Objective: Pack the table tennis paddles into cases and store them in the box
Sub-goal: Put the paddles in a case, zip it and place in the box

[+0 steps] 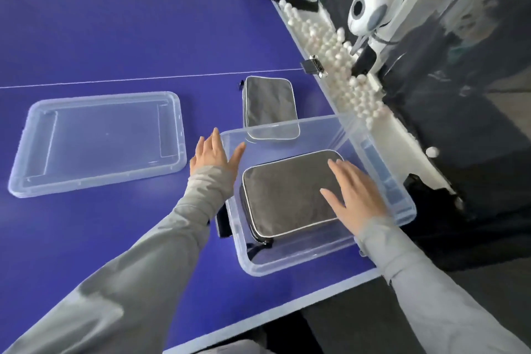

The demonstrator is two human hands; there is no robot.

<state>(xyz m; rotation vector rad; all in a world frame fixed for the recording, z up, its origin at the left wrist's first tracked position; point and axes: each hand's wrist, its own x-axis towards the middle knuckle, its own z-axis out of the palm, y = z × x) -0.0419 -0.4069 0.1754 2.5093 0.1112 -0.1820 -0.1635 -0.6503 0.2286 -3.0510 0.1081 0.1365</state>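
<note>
The clear plastic box (pixel 287 269) stands open on the near right corner of the blue table tennis table (pixel 115 37). A grey paddle case (pixel 284 198) with pale piping lies flat on the box's floor. The right hand (pixel 356 195) is spread flat over the right part of that case, fingers straight and apart, gripping nothing; whether it presses down or only hovers cannot be told. The left hand (pixel 214 155) is at the box's left rim, also flat with fingers apart, its thumb reaching toward the rim and holding nothing. Just beyond the box's far wall a second grey case (pixel 267 100) lies on the table, its near end seen blurred through the plastic. Left of the box, well apart, the clear lid (pixel 100 138) lies on the table. Beyond the box along the table's right edge runs a white trough full of white balls (pixel 339 66), with a metal clamp (pixel 313 66) at the table edge and a white ball machine (pixel 370 8) behind. One loose ball (pixel 432 151) sits right of the box. A dark strap (pixel 224 221) shows at the box's left wall, hard to make out. Both cases are closed, so their contents are hidden.
</note>
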